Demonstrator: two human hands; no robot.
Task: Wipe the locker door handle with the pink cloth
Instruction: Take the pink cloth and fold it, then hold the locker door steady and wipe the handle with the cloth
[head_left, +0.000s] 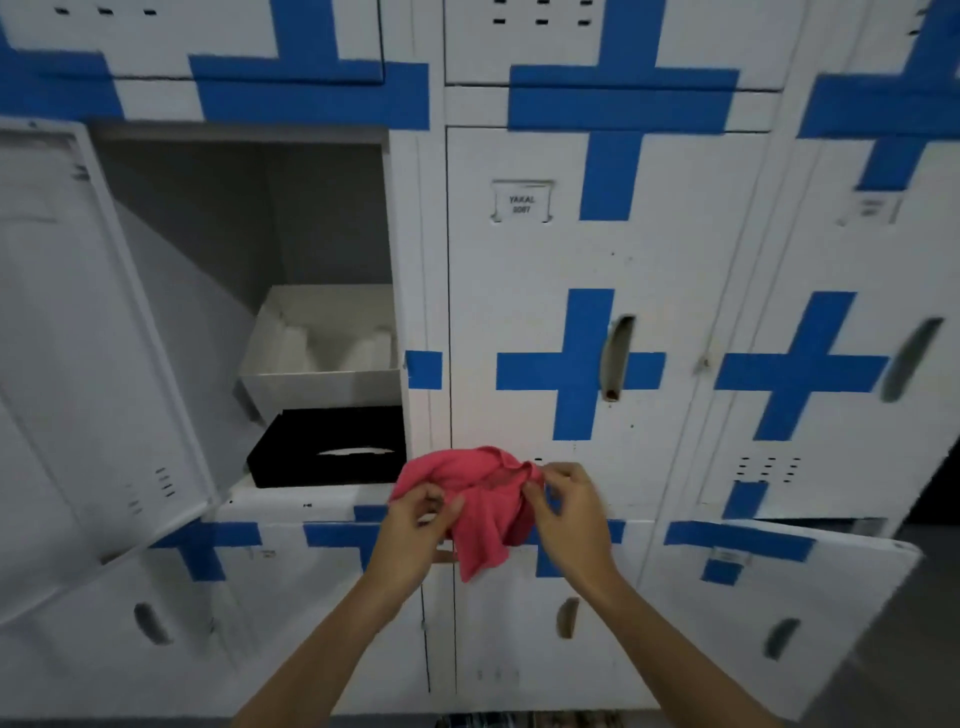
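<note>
Pink cloth (480, 512) bunched at lower centre, pinched by left hand (415, 525) and right hand (569, 512) fingers. Locker door handle (616, 357) above right, untouched. Risk: loose bunching, cloth slipping mid-wipe.

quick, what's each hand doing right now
Left hand: closed, pinching the pink cloth at its left edge.
Right hand: closed, pinching the same cloth at its right edge.

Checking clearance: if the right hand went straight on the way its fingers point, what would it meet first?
The right hand points left, already pinching the pink cloth; just beyond is the left hand. Depth unclear.
</note>
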